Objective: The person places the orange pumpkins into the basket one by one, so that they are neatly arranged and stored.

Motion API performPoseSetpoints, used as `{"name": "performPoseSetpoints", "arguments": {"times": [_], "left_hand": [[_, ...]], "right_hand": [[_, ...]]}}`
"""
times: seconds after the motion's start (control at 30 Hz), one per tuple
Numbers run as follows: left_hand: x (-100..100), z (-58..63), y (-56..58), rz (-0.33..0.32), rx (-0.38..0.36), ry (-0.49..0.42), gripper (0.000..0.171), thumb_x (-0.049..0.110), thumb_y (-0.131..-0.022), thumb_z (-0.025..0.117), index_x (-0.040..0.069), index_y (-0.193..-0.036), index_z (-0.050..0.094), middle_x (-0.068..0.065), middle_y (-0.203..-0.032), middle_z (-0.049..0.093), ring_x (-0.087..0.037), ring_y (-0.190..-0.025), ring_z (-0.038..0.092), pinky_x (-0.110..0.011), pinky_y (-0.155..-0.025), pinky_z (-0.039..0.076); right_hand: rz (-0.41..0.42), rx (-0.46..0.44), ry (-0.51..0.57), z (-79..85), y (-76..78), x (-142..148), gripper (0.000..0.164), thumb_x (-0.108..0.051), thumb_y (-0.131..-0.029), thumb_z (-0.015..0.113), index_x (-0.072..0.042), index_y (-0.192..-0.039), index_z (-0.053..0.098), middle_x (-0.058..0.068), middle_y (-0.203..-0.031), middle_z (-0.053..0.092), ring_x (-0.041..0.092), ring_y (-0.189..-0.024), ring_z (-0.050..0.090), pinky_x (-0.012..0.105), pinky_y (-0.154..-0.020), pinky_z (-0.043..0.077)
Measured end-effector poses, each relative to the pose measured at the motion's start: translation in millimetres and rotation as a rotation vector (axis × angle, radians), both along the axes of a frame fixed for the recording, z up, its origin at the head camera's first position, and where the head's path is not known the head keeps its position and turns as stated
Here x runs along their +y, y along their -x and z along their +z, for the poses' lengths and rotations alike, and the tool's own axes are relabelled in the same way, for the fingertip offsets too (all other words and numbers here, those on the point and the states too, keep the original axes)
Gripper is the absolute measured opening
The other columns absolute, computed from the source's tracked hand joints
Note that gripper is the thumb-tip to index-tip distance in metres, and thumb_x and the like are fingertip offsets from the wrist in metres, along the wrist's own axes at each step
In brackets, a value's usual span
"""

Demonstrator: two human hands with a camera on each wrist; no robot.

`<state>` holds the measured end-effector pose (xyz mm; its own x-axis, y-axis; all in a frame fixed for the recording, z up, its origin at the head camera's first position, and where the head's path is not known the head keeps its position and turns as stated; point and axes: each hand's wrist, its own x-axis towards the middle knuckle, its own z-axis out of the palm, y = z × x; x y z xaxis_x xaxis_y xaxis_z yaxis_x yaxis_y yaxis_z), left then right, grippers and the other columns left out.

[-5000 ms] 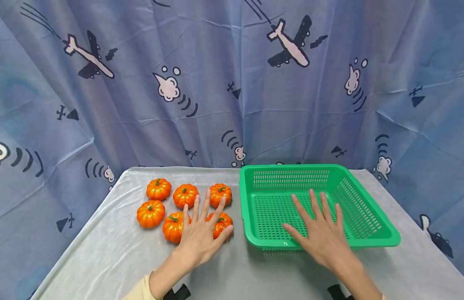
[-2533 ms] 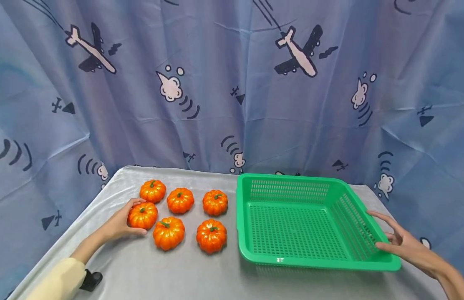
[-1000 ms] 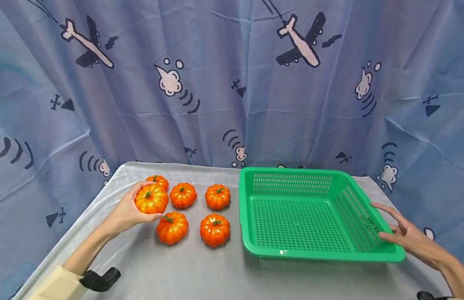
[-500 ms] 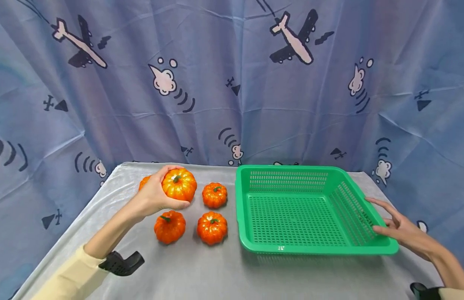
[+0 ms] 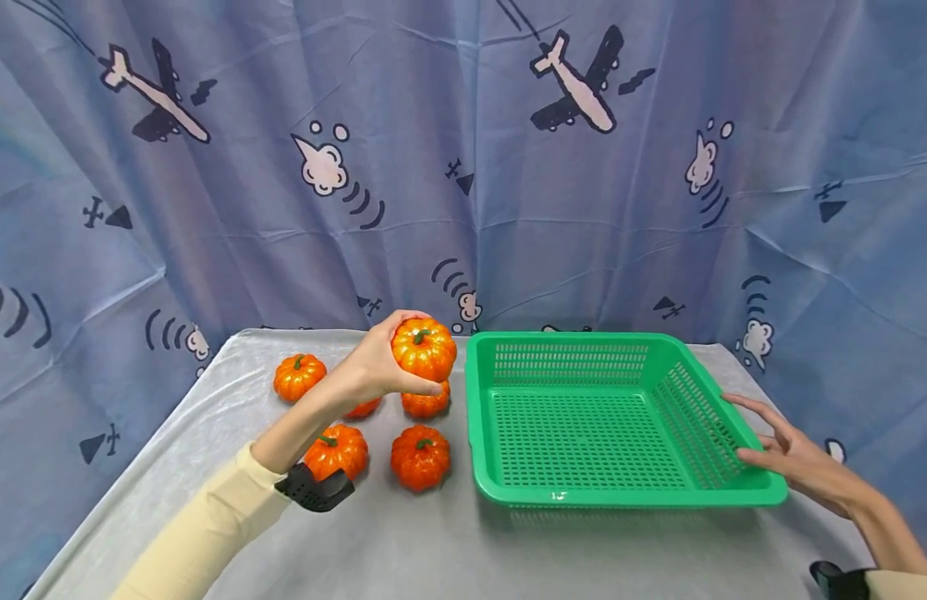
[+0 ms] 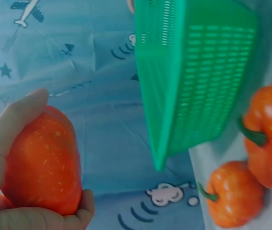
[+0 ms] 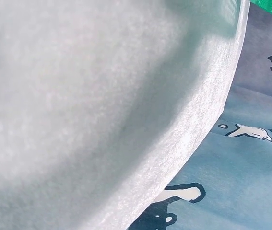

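Farther right and a little higher than half a second ago, the held pumpkin [image 5: 424,350] now sits just left of the middle of the head view, pinched between the thumb and fingers of my left hand [image 5: 379,362]. It hangs above the desk [image 5: 583,554] and overlaps the back right pumpkin [image 5: 426,405], while the back left pumpkin [image 5: 299,377], mostly covered then, shows almost whole. My left forearm hides much of the back middle pumpkin [image 5: 366,407]. Lower in the frame, the front left pumpkin [image 5: 340,448] is partly behind my wrist and its black band [image 5: 315,487], and the front right pumpkin [image 5: 420,457] lies in full sight. The green basket [image 5: 628,498] takes up the right of centre. My right hand [image 5: 797,460] is at its right rim, thumb and index finger apart with their tips at the edge; I cannot tell whether it grips, as the right wrist view does not show the hand. From the left wrist, the held pumpkin is at lower left and the basket at upper right. Blue patterned curtain [image 5: 403,92] fills the top of the frame.
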<state>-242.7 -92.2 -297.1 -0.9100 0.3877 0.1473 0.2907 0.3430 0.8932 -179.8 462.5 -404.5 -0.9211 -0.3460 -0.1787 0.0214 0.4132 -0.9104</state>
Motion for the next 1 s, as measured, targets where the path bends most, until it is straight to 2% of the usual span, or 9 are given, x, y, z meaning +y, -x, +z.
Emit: {"name": "performPoseSetpoints", "arguments": {"times": [0.2,0.33,0.47,0.6,0.73,0.87,1.0], "left_hand": [[22,8.4,11.2,-0.011,-0.028,0.029,0.077,0.011,-0.062,0.088,0.01,-0.127,0.048,-0.01,-0.116,0.057,-0.026,-0.101,0.057,-0.036,-0.083,0.053],[41,12.3,18.6,-0.047,-0.067,-0.018,0.077,0.007,-0.061,0.088,0.008,-0.127,0.048,-0.01,-0.118,0.057,-0.025,-0.103,0.057,-0.034,-0.084,0.052],[60,14.2,22.7,-0.114,-0.088,-0.064,0.075,0.004,-0.062,0.087,0.006,-0.126,0.048,-0.01,-0.118,0.057,-0.024,-0.102,0.057,-0.032,-0.083,0.053],[77,15.3,25.6,-0.16,-0.1,-0.083,0.072,0.004,-0.063,0.087,0.005,-0.124,0.048,-0.01,-0.116,0.056,-0.024,-0.101,0.056,-0.031,-0.082,0.053],[94,16.9,28.6,-0.188,-0.111,-0.09,0.073,0.005,-0.064,0.086,0.005,-0.126,0.047,-0.01,-0.118,0.054,-0.024,-0.102,0.056,-0.03,-0.082,0.053],[107,17.8,30.7,-0.23,-0.12,-0.117,0.073,0.004,-0.066,0.085,0.004,-0.128,0.045,-0.011,-0.118,0.054,-0.024,-0.103,0.055,-0.029,-0.081,0.054],[121,18.2,32.2,-0.251,-0.136,-0.136,0.072,0.002,-0.068,0.084,0.003,-0.128,0.045,-0.011,-0.118,0.054,-0.024,-0.102,0.055,-0.029,-0.08,0.054]], "right_hand": [[-0.017,0.017,-0.032,-1.4,0.1,-1,0.072,-0.009,-0.102,0.043,-0.045,-0.151,0.003,0.012,-0.125,0.05,0.008,-0.1,0.061,0.042,-0.077,0.054],[-0.02,0.027,-0.024,-1.6,-0.2,-2,0.073,-0.009,-0.102,0.043,-0.043,-0.152,0.004,0.009,-0.123,0.051,0.009,-0.1,0.062,0.042,-0.076,0.055],[-0.037,0.033,-0.021,-2.1,-1.1,-5,0.072,-0.009,-0.101,0.045,-0.04,-0.153,0.004,0.009,-0.125,0.049,0.008,-0.101,0.061,0.042,-0.076,0.054],[-0.035,0.041,0.002,-3.0,-1.4,-6,0.072,-0.008,-0.101,0.045,-0.037,-0.153,0.005,0.003,-0.123,0.049,0.008,-0.101,0.061,0.043,-0.076,0.055],[-0.005,0.032,0.054,-3.2,-0.6,-3,0.07,-0.006,-0.101,0.043,-0.041,-0.152,0.009,-0.009,-0.118,0.055,0.011,-0.101,0.063,0.043,-0.076,0.055],[0.006,0.033,0.068,-4.1,-1.3,-1,0.07,-0.006,-0.101,0.042,-0.043,-0.151,0.011,-0.012,-0.116,0.058,0.011,-0.1,0.063,0.042,-0.075,0.056],[-0.001,0.043,0.073,-5.8,-3.0,-1,0.07,-0.005,-0.101,0.042,-0.04,-0.152,0.01,-0.013,-0.117,0.058,0.01,-0.101,0.063,0.042,-0.075,0.056]]}}
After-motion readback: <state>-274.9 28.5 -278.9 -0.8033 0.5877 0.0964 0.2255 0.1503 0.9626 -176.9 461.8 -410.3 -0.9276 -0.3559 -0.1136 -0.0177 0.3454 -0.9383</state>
